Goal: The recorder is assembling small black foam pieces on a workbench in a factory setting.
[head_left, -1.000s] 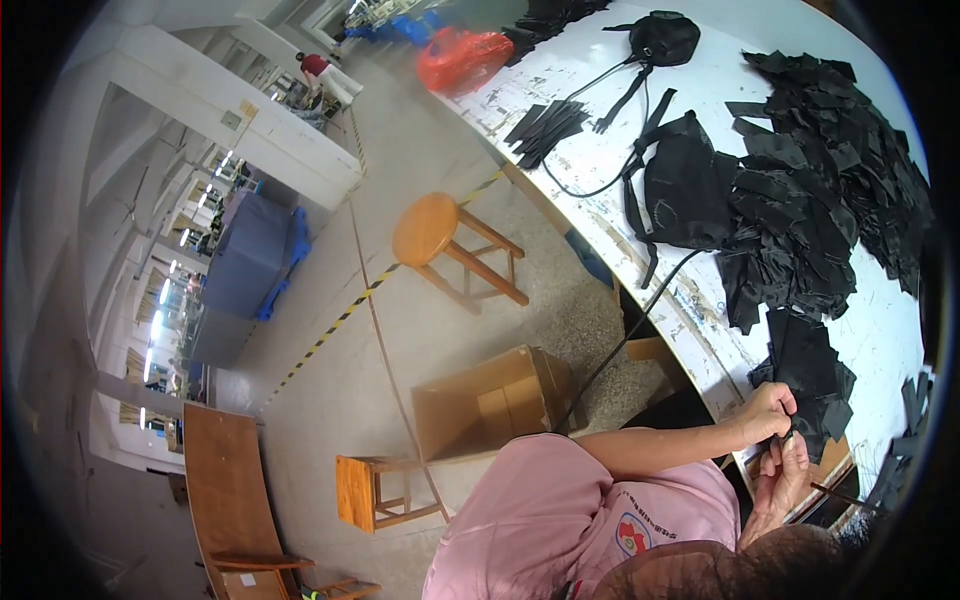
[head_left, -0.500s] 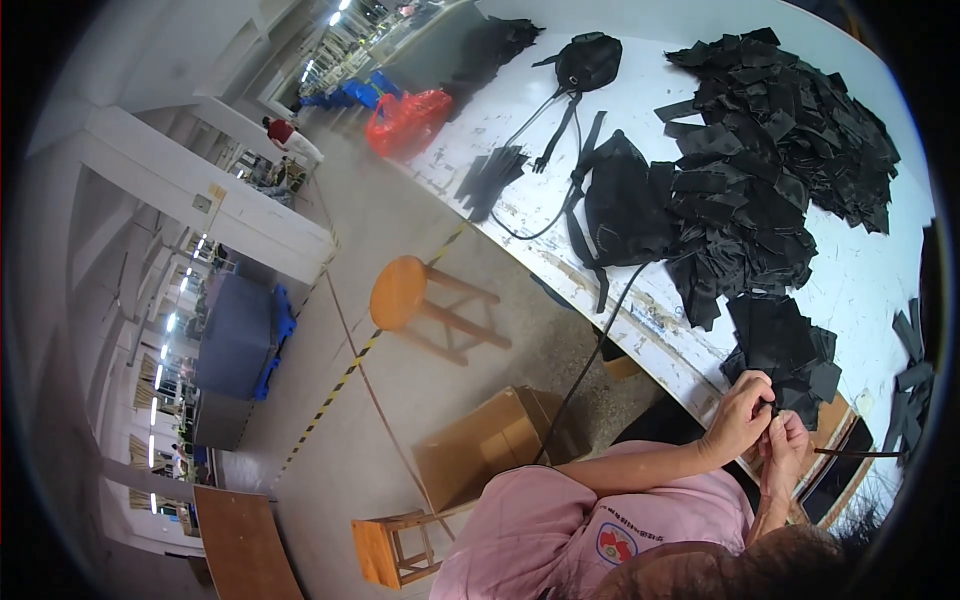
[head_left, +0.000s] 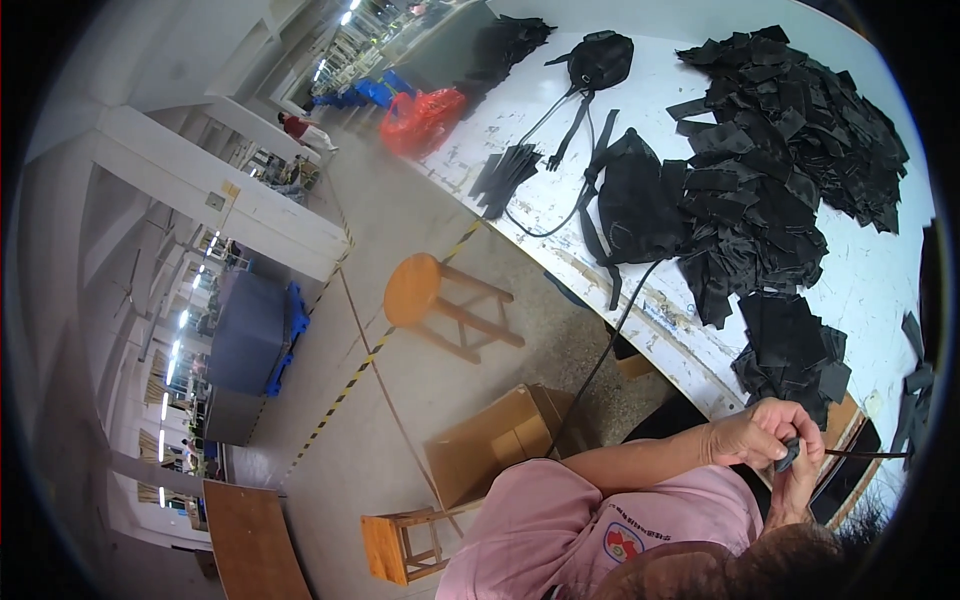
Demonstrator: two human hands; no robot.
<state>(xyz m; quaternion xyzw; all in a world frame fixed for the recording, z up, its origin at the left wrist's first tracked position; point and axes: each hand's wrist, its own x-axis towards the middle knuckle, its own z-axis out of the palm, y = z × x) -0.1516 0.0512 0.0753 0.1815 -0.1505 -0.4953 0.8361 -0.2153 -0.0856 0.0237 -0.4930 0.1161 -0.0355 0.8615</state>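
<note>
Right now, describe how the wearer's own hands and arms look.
The left hand and right hand wear no gloves. The left forearm shows bare beyond a pink shirt with a round red-and-blue emblem.

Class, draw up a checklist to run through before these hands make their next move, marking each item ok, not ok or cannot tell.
1. Small dark piece in the left hand: ok, at its fingertips.
2. Right hand grip visible: cannot tell, partly hidden behind the left.
3. Flat black pieces near the hands: ok, just beyond them.
4. Large black pile neatly stacked: not ok, jumbled.
5. Black cord kept on the table: not ok, it crosses the edge.
</note>
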